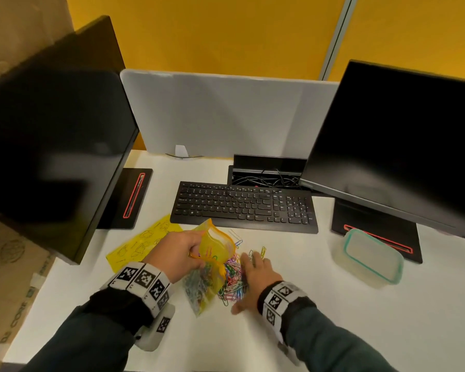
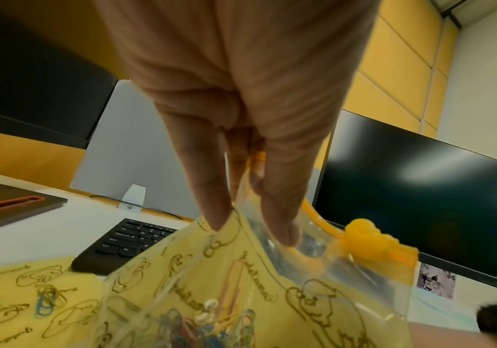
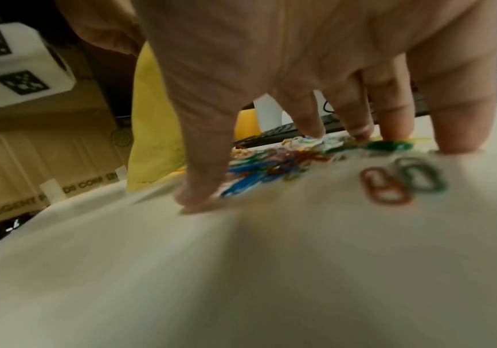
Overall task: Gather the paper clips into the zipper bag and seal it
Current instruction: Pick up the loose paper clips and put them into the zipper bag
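My left hand (image 1: 181,255) pinches the mouth of a yellow printed zipper bag (image 1: 210,267) and holds it open just above the desk; several coloured clips lie inside it (image 2: 211,327). Its orange slider (image 2: 369,237) sits at the far end of the zip. A pile of coloured paper clips (image 1: 232,277) lies on the white desk right of the bag. My right hand (image 1: 253,275) is spread flat, fingertips (image 3: 199,197) on the desk around the pile (image 3: 273,162). Two loose clips (image 3: 402,181) lie under the palm. A few more clips (image 1: 258,252) lie beyond the fingers.
A black keyboard (image 1: 244,206) lies just behind the bag. Monitors stand left (image 1: 51,146) and right (image 1: 403,140). A lidded plastic container (image 1: 371,257) sits at the right. A yellow printed sheet (image 1: 142,244) lies left of the bag, with a few clips (image 2: 47,303) on it.
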